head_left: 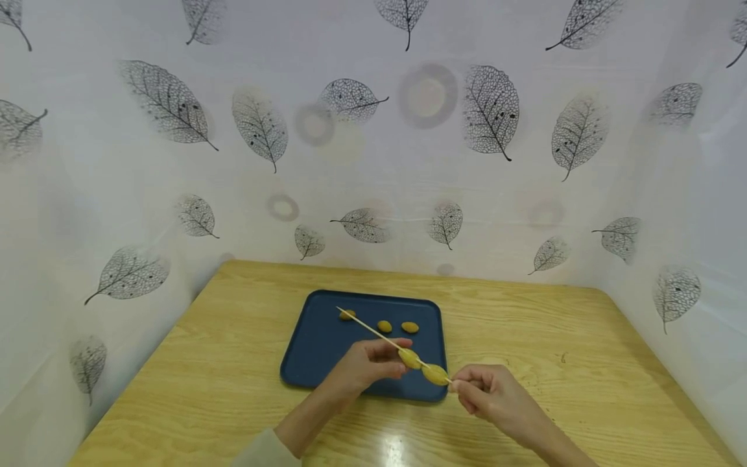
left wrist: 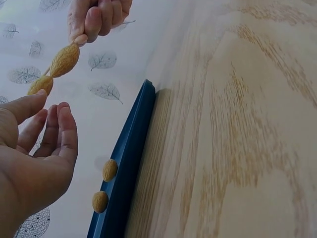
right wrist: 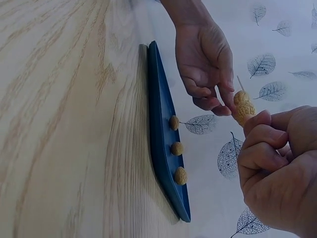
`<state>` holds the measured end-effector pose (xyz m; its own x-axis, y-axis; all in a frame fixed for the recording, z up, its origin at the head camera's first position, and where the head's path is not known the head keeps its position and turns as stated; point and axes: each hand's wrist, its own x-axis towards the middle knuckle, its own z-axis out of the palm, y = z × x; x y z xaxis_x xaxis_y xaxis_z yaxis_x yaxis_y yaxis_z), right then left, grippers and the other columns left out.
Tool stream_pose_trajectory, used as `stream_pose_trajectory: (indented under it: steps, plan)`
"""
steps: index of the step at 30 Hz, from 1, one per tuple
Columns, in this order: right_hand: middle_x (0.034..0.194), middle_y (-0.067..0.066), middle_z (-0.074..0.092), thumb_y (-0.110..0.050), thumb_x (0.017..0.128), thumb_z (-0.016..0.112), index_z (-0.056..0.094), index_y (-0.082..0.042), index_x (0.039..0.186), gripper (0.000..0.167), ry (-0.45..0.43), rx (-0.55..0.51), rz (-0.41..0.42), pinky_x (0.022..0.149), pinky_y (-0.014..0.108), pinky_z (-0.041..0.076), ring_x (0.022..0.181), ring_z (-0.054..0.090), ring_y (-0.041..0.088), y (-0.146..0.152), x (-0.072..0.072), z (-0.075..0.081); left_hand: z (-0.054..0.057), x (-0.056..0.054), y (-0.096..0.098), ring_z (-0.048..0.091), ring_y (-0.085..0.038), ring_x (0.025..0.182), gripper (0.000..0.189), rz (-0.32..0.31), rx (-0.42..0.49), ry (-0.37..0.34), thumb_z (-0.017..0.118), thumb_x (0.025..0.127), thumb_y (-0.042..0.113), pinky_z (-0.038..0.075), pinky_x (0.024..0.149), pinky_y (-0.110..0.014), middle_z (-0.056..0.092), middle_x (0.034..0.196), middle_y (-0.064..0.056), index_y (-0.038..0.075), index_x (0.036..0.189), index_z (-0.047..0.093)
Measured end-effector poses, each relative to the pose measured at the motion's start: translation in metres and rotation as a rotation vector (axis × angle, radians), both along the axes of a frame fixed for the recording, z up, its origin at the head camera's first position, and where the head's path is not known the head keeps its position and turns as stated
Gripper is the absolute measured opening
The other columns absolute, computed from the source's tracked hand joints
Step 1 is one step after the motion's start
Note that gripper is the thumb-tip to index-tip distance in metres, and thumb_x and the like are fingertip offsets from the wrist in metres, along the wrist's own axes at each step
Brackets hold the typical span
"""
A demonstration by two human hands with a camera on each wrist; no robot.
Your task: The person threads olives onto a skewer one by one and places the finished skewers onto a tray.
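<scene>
My right hand pinches the blunt end of a thin wooden skewer between thumb and fingers. Two wrinkled, yellow-brown oval pieces, fruit- or nut-like, are threaded close to that end, one behind the other. From there the bare stick slants up and left to its tip. My left hand is beside the farther piece, fingers loosely bent and spread from the thumb. In the left wrist view its thumb appears to touch that piece. Three more such pieces lie on a dark blue tray below.
The tray, with a raised rim, lies on a light wood-grain table. A pale curtain printed with dark leaf skeletons surrounds the table's back and sides. Both hands are above the tray's near right part and the table before it.
</scene>
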<state>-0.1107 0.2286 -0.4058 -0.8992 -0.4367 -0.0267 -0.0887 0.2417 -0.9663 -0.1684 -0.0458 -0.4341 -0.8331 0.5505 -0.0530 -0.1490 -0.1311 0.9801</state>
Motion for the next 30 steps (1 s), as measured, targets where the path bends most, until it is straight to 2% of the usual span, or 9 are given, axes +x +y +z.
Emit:
stream_pose_trajectory:
  steps: [2,6,11,14,20,23,26,30]
  plan:
    - [0.069,-0.004,0.055,-0.012,0.106,0.059,0.066,0.013,0.101,0.027,0.013,-0.010,0.003,0.041,0.021,0.027,0.052,0.038,0.002,0.003,0.000,-0.001,-0.001,-0.001,-0.001,0.070,-0.023,0.105,0.044,0.011,-0.018,0.002,0.071,0.097,0.005,0.057,0.095,-0.041,0.073,0.117,-0.009,-0.006,0.139,0.061]
    - [0.070,-0.005,0.055,-0.007,0.107,0.055,0.065,0.015,0.102,0.024,0.052,-0.031,0.025,0.038,0.027,0.026,0.052,0.037,0.004,0.009,0.002,-0.004,-0.004,-0.006,-0.004,0.068,-0.026,0.111,0.042,0.014,-0.046,0.016,0.070,0.100,0.012,0.057,0.095,-0.041,0.072,0.124,-0.011,-0.005,0.138,0.062]
    - [0.070,-0.005,0.055,-0.011,0.108,0.055,0.064,0.015,0.104,0.028,0.021,-0.014,0.017,0.039,0.026,0.028,0.053,0.038,0.002,0.016,0.003,-0.004,-0.006,-0.014,-0.008,0.064,-0.031,0.119,0.040,0.031,-0.080,0.040,0.070,0.101,0.017,0.058,0.093,-0.038,0.068,0.132,-0.015,-0.003,0.136,0.065]
    - [0.070,-0.005,0.055,-0.012,0.108,0.055,0.063,0.015,0.103,0.029,0.006,-0.006,0.014,0.039,0.028,0.028,0.053,0.037,0.003,0.022,0.003,-0.005,-0.008,-0.020,-0.009,0.065,-0.028,0.117,0.037,0.058,-0.107,0.057,0.069,0.101,0.017,0.058,0.092,-0.037,0.067,0.133,-0.016,-0.001,0.133,0.067]
    - [0.070,-0.004,0.053,-0.012,0.110,0.051,0.061,0.015,0.101,0.030,-0.010,-0.005,0.014,0.039,0.036,0.026,0.048,0.031,0.017,0.039,0.006,-0.007,-0.012,-0.034,-0.011,0.066,-0.019,0.111,0.041,0.103,-0.133,0.091,0.069,0.101,0.017,0.059,0.089,-0.034,0.065,0.133,-0.021,-0.003,0.136,0.064]
    - [0.071,-0.003,0.053,-0.014,0.110,0.051,0.060,0.014,0.099,0.031,-0.023,0.027,-0.004,0.040,0.036,0.026,0.049,0.029,0.021,0.047,0.007,-0.008,-0.013,-0.041,-0.010,0.066,-0.016,0.107,0.043,0.118,-0.147,0.106,0.069,0.101,0.018,0.059,0.088,-0.034,0.065,0.133,-0.021,-0.003,0.139,0.063]
    - [0.068,0.000,0.051,-0.016,0.111,0.051,0.059,0.013,0.095,0.034,-0.027,0.054,-0.016,0.041,0.036,0.029,0.049,0.028,0.025,0.054,0.008,-0.007,-0.013,-0.047,-0.007,0.067,-0.016,0.106,0.043,0.135,-0.159,0.116,0.069,0.101,0.018,0.059,0.088,-0.034,0.066,0.133,-0.020,-0.002,0.139,0.063]
    - [0.067,0.000,0.051,-0.017,0.110,0.052,0.059,0.012,0.095,0.034,-0.020,0.079,-0.048,0.041,0.037,0.030,0.050,0.027,0.024,0.064,0.012,-0.007,-0.013,-0.056,-0.003,0.068,-0.018,0.108,0.041,0.152,-0.180,0.131,0.068,0.102,0.016,0.059,0.089,-0.035,0.065,0.136,-0.019,0.000,0.139,0.063]
